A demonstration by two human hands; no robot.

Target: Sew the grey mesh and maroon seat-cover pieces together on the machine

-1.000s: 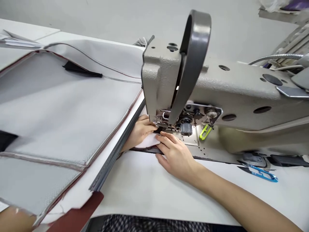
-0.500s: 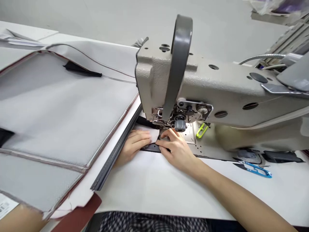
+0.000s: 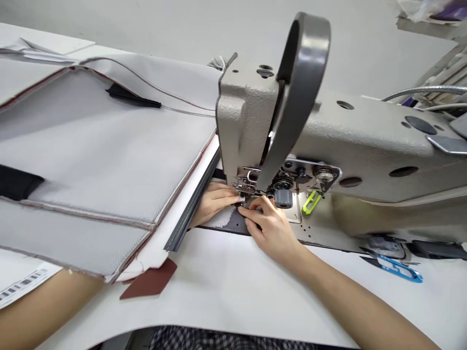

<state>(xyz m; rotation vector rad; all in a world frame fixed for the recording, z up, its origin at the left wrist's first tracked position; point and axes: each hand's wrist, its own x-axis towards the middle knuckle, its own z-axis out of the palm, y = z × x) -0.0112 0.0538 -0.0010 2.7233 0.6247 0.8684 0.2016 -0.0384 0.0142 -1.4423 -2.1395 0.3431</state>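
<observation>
A large light-grey sewn panel (image 3: 109,150) with dark-red edging lies across my left forearm, and a dark grey strip (image 3: 193,206) runs along its right side. My left hand (image 3: 216,203) reaches out from under it, fingers lying flat near the presser foot (image 3: 245,188) of the sewing machine (image 3: 251,107). From the other side my right hand (image 3: 270,223) has bent fingers, index finger and thumb close together at the work edge. What lies between those fingertips is too small to make out. The machine head hides part of the work.
Yellow-green thread snips (image 3: 311,202) lie on the machine bed, and blue thread snips (image 3: 399,270) on the white table (image 3: 226,282) at right. A dark-red flap (image 3: 151,281) hangs from the panel's near corner. A grey loop-shaped guard (image 3: 310,63) rises over the machine head.
My left fingers have moved farther in, closer to the presser foot, and the white piece under them shows less. The panel and its strip have slid away from me; the view has shifted slightly.
</observation>
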